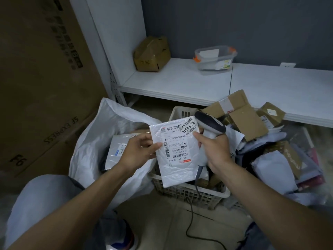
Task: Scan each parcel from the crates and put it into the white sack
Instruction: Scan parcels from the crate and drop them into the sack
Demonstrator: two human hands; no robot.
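Pinches a white parcel (175, 159) by its left edge with the left hand (139, 150), thumb on the label side, fingers behind. Grips the handle of a scanner (210, 123) with the right hand (214, 150), fingers curled round it, thumb lying against the parcel's right edge. Holds the parcel upright between the two hands, label turned to the camera, print upside down, barcodes in plain sight. Carries the scanner's head just above the right hand, at the parcel's upper right corner; cannot tell whether touching or just behind.

Below and to the left of the left hand: the white sack (100, 127), mouth open, with a grey parcel (117, 150) lying inside. Under the right hand: a pale latticed crate (189, 192), with the scanner's cable (191, 222) trailing over its near rim down to the floor (162, 222). To the right of the right hand: a heap of brown boxes (239, 114) and soft mailers (270, 165).

Well beyond both hands: a white shelf (180, 82) bearing a small box (151, 55) and a clear tub (216, 57), well apart. Far left of the left hand: a tall brown carton (36, 69).
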